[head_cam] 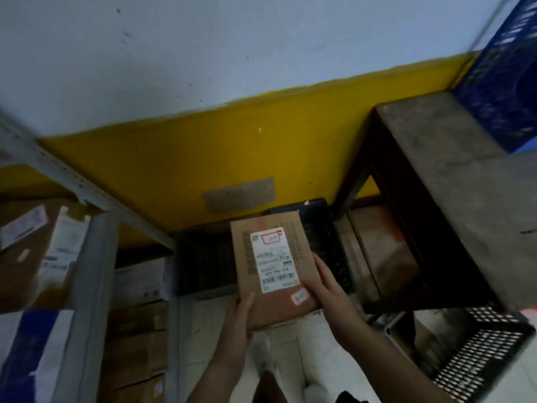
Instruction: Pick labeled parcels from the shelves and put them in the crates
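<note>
Yellow-and-white wall behind; both hands, left hand (236,318) and right hand (325,283), grip a labelled parcel (273,269) above the black crate (203,257); released early, it could clip the crate rim.

Parcel storeroom or small warehouse; metal shelving rack (87,257) at 9 o'clock stacked with cardboard boxes (136,344) bearing shipping labels; black plastic crate (203,257) on floor at centre, against yellow-and-white painted wall (203,158); black mesh crate (479,353) at 4 o'clock, blue crate (505,82) at 1 o'clock; dusty wooden rack (450,184) at 3 o'clock holding brown carton; hands hold labelled, barcoded brown parcel (273,271) at centre; light tiled floor
</note>
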